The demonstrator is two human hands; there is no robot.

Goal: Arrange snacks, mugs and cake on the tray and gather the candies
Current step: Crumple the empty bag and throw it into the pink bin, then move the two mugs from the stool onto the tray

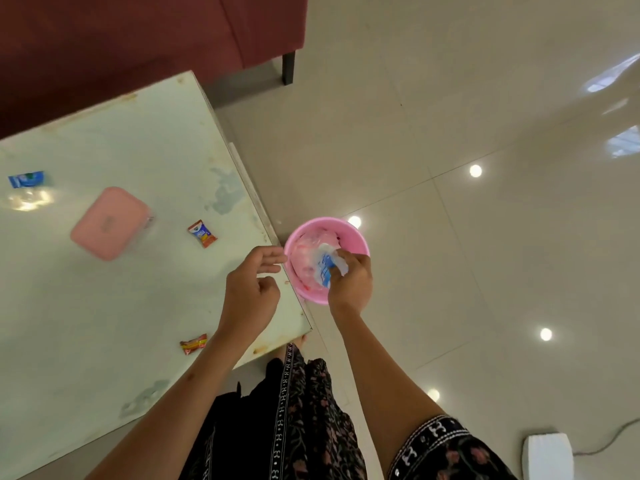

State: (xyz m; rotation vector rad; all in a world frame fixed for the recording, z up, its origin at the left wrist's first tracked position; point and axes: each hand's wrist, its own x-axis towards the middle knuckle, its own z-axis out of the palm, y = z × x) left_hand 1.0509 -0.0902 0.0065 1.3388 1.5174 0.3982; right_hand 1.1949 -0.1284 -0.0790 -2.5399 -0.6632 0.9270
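Note:
A pink bucket (353, 233) stands on the floor beside the glass table's right edge, with crumpled plastic inside. My right hand (351, 282) is over the bucket, shut on a clear wrapper with blue print (327, 263). My left hand (252, 285) hovers above the table's right edge with fingers loosely apart and nothing in it. On the table (104, 306) lie an orange candy packet (202, 233), a red-orange candy (193, 344) near the front, a blue candy packet (27, 179) at the far left, and a pink lidded box (110, 223).
A maroon sofa (138, 39) stands behind the table, its dark leg (288, 67) on the glossy tiled floor. A white object (549, 455) with a cable sits at the bottom right. My patterned dark clothing fills the bottom centre.

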